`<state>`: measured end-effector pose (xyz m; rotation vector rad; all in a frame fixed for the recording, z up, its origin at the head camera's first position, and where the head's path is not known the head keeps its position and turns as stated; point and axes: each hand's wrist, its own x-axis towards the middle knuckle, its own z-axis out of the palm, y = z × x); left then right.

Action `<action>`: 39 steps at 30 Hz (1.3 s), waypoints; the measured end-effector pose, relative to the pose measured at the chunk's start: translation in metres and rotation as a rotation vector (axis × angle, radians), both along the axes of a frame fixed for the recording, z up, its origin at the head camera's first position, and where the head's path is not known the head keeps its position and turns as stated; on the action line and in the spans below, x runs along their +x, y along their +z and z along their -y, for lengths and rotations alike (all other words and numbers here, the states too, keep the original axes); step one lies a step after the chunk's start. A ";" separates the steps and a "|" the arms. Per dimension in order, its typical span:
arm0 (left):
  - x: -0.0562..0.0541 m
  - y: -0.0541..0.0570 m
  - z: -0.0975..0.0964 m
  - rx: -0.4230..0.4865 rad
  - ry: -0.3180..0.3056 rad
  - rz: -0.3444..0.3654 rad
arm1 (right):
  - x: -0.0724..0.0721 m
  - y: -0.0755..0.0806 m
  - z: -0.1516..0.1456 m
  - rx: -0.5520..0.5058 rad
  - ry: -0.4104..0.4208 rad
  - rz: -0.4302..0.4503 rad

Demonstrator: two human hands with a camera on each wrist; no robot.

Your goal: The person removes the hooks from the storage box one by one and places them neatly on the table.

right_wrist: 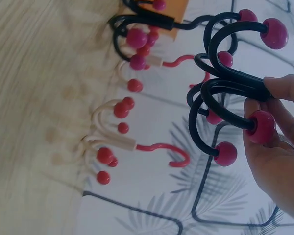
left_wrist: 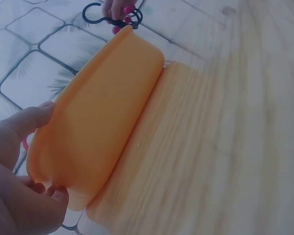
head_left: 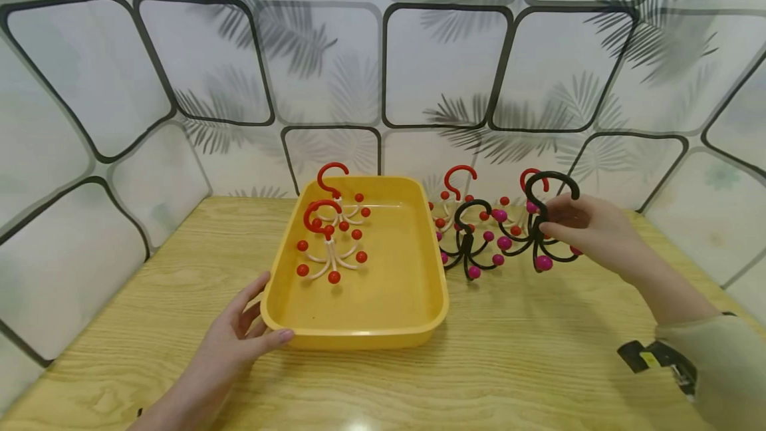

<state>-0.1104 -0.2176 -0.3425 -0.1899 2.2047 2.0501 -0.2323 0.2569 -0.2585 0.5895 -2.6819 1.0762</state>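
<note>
My right hand pinches the stem of a black multi-arm hanging hook with magenta ball tips. The right wrist view shows this hook raised off the table, thumb and fingers round its stem. With thumb and curled fingers, my left hand grips the near left corner of a yellow plastic tray. Two white hanging hooks with red curved tops and red balls stand in the tray's left half, one nearer and one behind.
Right of the tray stand another black hook with magenta balls and two white-and-red hooks, one behind it and one farther right, partly hidden behind the held hook in the head view. A patterned wall rises behind the wooden table.
</note>
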 end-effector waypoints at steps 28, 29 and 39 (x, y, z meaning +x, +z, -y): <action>0.000 0.002 0.000 0.015 0.002 0.018 | -0.029 -0.051 -0.033 0.097 -0.095 0.131; 0.000 0.002 0.000 0.015 0.001 0.017 | -0.030 -0.052 -0.033 0.097 -0.096 0.137; 0.000 0.002 0.000 0.019 -0.003 0.015 | -0.035 -0.061 -0.035 0.090 -0.093 0.173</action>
